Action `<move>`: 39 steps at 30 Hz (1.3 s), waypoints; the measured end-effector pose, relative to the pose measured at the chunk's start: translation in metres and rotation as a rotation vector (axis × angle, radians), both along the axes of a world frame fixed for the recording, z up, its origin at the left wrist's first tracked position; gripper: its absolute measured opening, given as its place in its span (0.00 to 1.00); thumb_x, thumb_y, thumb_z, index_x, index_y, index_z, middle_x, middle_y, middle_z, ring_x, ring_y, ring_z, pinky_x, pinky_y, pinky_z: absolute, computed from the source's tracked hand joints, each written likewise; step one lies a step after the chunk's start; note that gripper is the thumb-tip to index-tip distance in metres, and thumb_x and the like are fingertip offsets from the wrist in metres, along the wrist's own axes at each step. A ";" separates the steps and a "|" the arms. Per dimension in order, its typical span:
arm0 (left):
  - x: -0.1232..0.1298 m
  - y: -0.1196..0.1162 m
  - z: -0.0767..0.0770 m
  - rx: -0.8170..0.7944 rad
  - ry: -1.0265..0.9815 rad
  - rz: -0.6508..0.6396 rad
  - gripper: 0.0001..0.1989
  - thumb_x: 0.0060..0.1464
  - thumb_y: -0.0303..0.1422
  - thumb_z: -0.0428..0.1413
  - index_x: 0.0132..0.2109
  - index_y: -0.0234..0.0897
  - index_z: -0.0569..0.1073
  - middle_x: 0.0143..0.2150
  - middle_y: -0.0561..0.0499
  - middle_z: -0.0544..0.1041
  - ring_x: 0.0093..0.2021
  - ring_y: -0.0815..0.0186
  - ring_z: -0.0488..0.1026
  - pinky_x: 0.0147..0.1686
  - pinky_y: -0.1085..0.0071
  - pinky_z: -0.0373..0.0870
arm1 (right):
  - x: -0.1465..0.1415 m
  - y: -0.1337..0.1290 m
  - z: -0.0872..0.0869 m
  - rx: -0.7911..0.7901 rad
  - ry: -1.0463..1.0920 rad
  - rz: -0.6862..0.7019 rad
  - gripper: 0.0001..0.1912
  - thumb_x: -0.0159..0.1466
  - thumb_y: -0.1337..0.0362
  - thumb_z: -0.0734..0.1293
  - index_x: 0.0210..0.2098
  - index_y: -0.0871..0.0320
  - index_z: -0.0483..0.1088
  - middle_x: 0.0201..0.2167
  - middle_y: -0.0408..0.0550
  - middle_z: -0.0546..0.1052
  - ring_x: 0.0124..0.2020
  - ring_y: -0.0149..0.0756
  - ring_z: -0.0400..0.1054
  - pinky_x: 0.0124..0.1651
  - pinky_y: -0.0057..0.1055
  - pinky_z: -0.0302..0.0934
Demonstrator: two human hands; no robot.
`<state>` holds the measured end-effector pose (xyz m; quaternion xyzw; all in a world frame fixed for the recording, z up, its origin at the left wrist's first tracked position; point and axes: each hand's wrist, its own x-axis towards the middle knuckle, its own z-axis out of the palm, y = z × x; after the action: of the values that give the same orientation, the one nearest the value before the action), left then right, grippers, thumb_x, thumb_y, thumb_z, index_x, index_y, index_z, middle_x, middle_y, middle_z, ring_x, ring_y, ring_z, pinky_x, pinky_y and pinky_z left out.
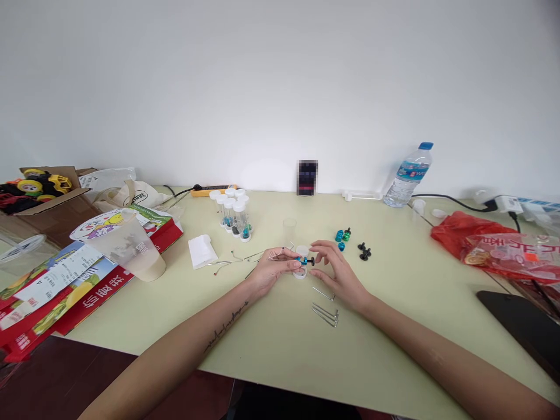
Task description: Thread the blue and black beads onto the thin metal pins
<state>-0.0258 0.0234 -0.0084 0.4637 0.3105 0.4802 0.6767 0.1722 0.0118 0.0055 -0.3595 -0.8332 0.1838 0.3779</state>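
Note:
A small blue piece (301,260) is pinched between the thumb and fingers of my left hand (275,267). From its right side sticks a black wheel-like end (311,261). Thin metal rods (276,255) also show at the left fingers; whether they are gripped is unclear. My right hand (335,269) hovers just right of the black end, thumb and fingers apart, with nothing visible in them. Below and behind the blue piece lie white round caps (300,274), partly hidden. Several bent metal rods (324,312) rest on the table below my right hand.
Several capped clear tubes (240,221) stand at back left, near a white paper packet (202,251). Blue and green pieces (340,235) and black ones (364,252) lie right. A drink cup (144,251), tilted water bottle (405,178), red bag (470,233) and phone (307,177) surround.

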 end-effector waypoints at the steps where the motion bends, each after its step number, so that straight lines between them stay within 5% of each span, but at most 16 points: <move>1: 0.000 0.000 0.000 0.004 0.001 -0.001 0.13 0.38 0.31 0.65 0.34 0.31 0.74 0.35 0.45 0.77 0.34 0.63 0.75 0.43 0.60 0.68 | 0.000 0.000 0.000 0.004 0.012 0.002 0.19 0.64 0.54 0.61 0.53 0.51 0.57 0.52 0.52 0.61 0.38 0.36 0.64 0.43 0.38 0.62; 8: 0.002 -0.001 0.001 0.017 0.031 -0.022 0.14 0.38 0.31 0.65 0.35 0.30 0.75 0.33 0.45 0.77 0.34 0.62 0.75 0.43 0.59 0.68 | 0.002 0.000 0.000 -0.029 -0.041 0.002 0.16 0.69 0.57 0.49 0.36 0.55 0.65 0.36 0.50 0.68 0.37 0.38 0.64 0.41 0.38 0.61; 11: 0.001 0.000 0.001 0.018 0.025 -0.002 0.14 0.38 0.30 0.66 0.34 0.31 0.75 0.34 0.45 0.77 0.33 0.63 0.75 0.43 0.60 0.68 | 0.000 0.001 -0.002 0.017 -0.013 -0.020 0.10 0.67 0.57 0.56 0.44 0.52 0.62 0.44 0.51 0.65 0.40 0.39 0.63 0.44 0.40 0.61; 15: 0.001 0.000 0.001 0.023 0.036 0.000 0.14 0.38 0.31 0.65 0.35 0.31 0.75 0.35 0.44 0.77 0.34 0.63 0.74 0.43 0.61 0.68 | -0.001 0.000 -0.001 0.034 0.025 -0.042 0.19 0.63 0.57 0.61 0.52 0.50 0.56 0.52 0.53 0.59 0.41 0.37 0.63 0.47 0.42 0.60; 28: 0.001 -0.001 0.000 0.045 0.078 -0.005 0.14 0.39 0.32 0.65 0.36 0.31 0.75 0.35 0.43 0.77 0.35 0.62 0.75 0.43 0.61 0.67 | -0.001 -0.001 -0.005 0.030 -0.008 -0.019 0.08 0.66 0.60 0.56 0.43 0.53 0.60 0.36 0.49 0.68 0.36 0.38 0.64 0.40 0.37 0.62; 36: 0.002 -0.002 0.001 0.042 0.072 -0.005 0.14 0.38 0.32 0.65 0.35 0.31 0.75 0.35 0.44 0.78 0.34 0.62 0.75 0.42 0.62 0.68 | 0.002 -0.001 -0.003 -0.092 -0.039 -0.053 0.12 0.67 0.55 0.55 0.39 0.54 0.65 0.30 0.46 0.72 0.30 0.35 0.65 0.32 0.33 0.62; 39: 0.002 -0.001 0.001 0.031 0.052 0.006 0.14 0.38 0.32 0.65 0.35 0.31 0.75 0.34 0.45 0.78 0.33 0.63 0.75 0.42 0.61 0.68 | 0.001 -0.001 -0.002 -0.124 -0.035 -0.046 0.12 0.67 0.56 0.56 0.46 0.53 0.61 0.34 0.46 0.72 0.30 0.35 0.65 0.34 0.33 0.62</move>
<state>-0.0239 0.0224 -0.0071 0.4855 0.3218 0.4750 0.6596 0.1732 0.0105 0.0030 -0.4043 -0.8182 0.2202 0.3445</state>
